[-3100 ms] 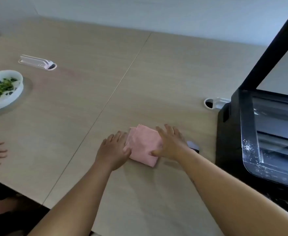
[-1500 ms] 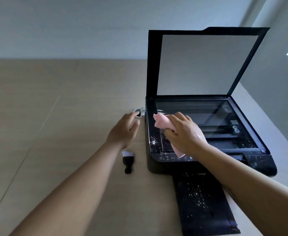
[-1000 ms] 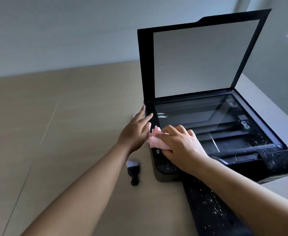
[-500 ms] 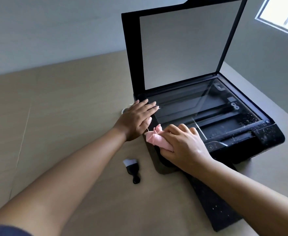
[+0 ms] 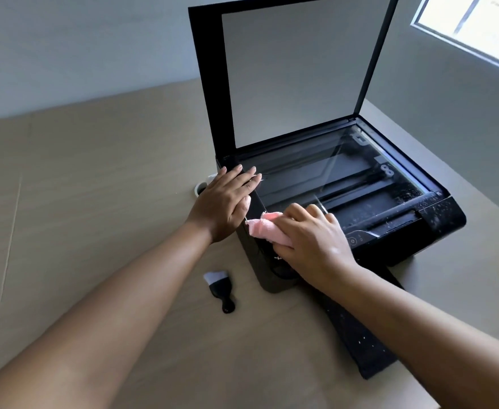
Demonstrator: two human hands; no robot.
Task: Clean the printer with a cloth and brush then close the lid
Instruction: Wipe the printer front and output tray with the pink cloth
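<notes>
Nearest on the tan surface (image 5: 94, 187) lie one small black brush (image 5: 221, 286), at seven o'clock from the near corner of the printer (image 5: 389, 202), and one speckled black tray (image 5: 360, 343) running out toward five o'clock, its upper end hidden under the right arm (image 5: 419, 320). Beyond are two hands: the right hand (image 5: 310, 243) curls round the one bunched pink cloth (image 5: 264, 228) on the printer's near-left corner, while the left hand (image 5: 224, 205) lies flat, fingers straight, on the printer's left edge at ten o'clock from the cloth. Farther off, the one lid (image 5: 295, 69) stands raised with its top cut off, one white ring (image 5: 200, 188) is half hidden behind the left hand, and one window (image 5: 478, 22) at one o'clock is cropped.
</notes>
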